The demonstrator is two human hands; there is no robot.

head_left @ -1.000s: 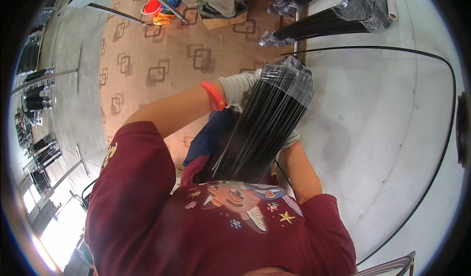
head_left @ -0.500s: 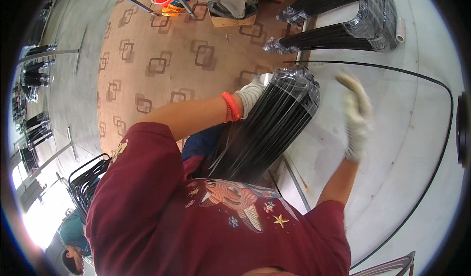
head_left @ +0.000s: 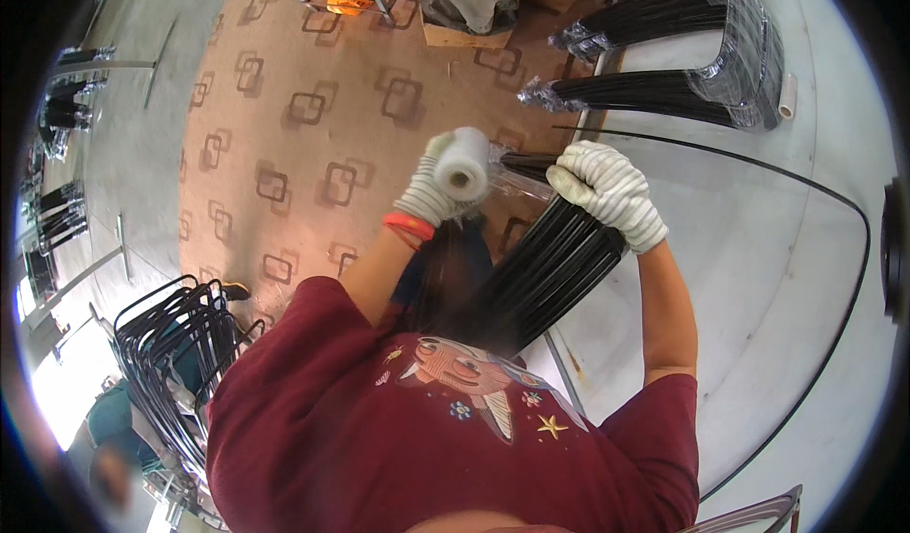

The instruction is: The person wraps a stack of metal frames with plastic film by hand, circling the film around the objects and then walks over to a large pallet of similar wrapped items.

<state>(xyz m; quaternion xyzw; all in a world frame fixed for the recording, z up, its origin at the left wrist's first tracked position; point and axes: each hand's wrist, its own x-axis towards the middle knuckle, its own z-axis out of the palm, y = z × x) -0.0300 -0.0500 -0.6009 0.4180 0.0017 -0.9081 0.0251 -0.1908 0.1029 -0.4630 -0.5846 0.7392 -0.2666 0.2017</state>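
Wrapping looks just begun: the left hand [head_left: 431, 192] grips a film roll [head_left: 462, 164] at the tip of the rod bundle [head_left: 540, 277], which the right hand [head_left: 607, 192] clasps, leaving most rods bare.

A small workshop: wrapped bundles of black rods [head_left: 664, 92] on a white desk [head_left: 758, 249], bent wire frames [head_left: 171, 353] stacked on the floor.

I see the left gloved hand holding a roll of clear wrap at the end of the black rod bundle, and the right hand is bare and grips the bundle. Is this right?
Not quite. In the head view the right hand is not bare: it wears a white knit glove, like the left hand. The rest holds: the left hand holds the roll of clear wrap at the end of the black rod bundle, which the right hand grips.
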